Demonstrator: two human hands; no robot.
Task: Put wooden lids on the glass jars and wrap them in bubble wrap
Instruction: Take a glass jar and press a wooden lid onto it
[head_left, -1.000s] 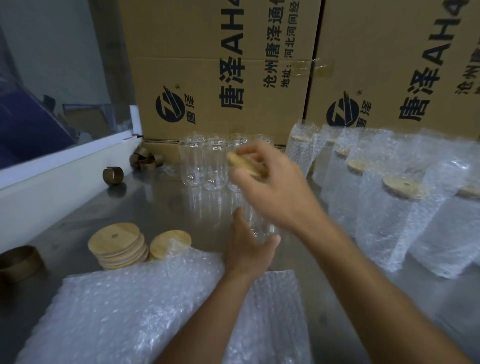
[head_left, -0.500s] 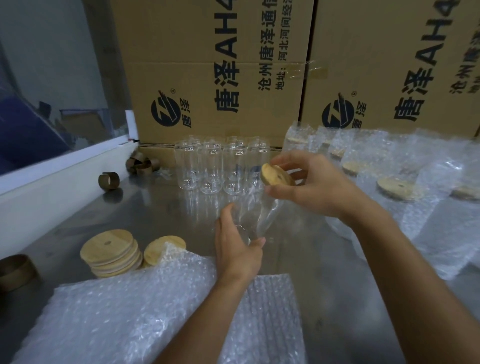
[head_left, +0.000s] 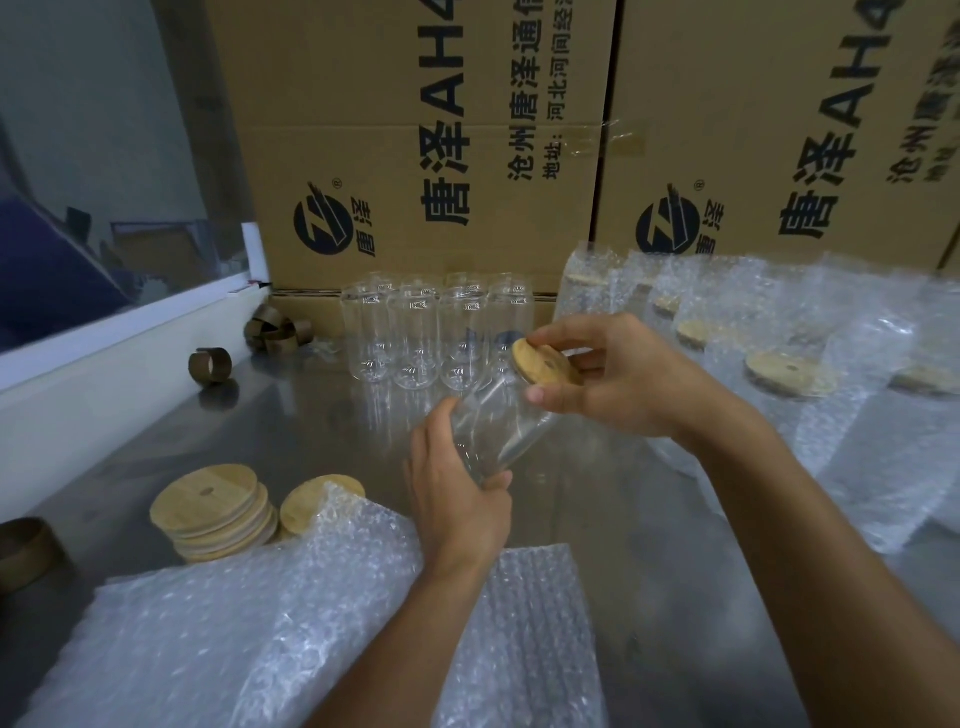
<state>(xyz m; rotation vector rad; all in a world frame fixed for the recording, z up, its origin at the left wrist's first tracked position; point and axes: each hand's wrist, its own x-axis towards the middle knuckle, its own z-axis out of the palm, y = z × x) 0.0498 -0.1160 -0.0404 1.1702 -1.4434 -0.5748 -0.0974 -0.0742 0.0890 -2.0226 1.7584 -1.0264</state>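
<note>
Nearest the camera, loose sheets of bubble wrap lie heaped on the steel table, covering its near edge and overlapping a single wooden lid. Just left of that lid stands a stack of wooden lids, and at the far left edge a brown ring rests on the table.

Above the wrap, the left hand grips the base of a clear glass jar, fingers curled round it, the jar tilted with its mouth up and to the right. The right hand pinches a round wooden lid with a hole between thumb and fingertips, holding it at the jar's mouth; whether it is fully seated cannot be told.

Behind the hands a cluster of empty glass jars stands upright. To the right, a row of wrapped jars with lids on runs back along the table. More brown rings lie to the left, near a white ledge. Printed cardboard boxes wall off the back.
</note>
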